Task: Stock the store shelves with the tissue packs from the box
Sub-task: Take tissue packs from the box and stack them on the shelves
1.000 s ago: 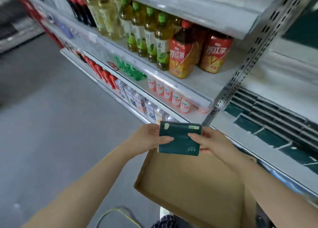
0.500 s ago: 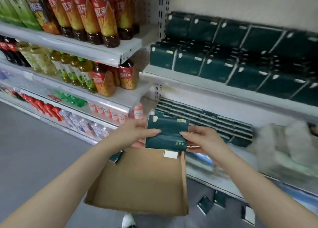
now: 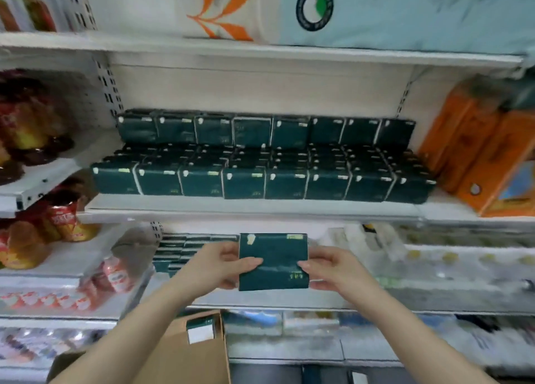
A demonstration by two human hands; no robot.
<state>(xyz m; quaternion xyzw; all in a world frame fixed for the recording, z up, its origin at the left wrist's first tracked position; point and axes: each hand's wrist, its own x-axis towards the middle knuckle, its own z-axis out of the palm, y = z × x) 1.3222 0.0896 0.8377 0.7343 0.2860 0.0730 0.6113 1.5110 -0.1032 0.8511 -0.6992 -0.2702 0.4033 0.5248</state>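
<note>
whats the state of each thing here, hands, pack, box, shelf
left hand, pinches the left edge of the tissue pack
right hand, pinches its right edge
tissue pack, upright, held off the shelves
cardboard box, open, one loose pack inside
middle shelf, front row filled across

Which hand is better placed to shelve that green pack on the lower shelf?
Probably the left hand: it grips the tissue pack beside the lower stacks; the right hand holds the far edge.

The left hand [image 3: 220, 265] and right hand [image 3: 338, 267] are bare; both forearms [image 3: 139, 328] are uncovered down to the picture's bottom edge.
</note>
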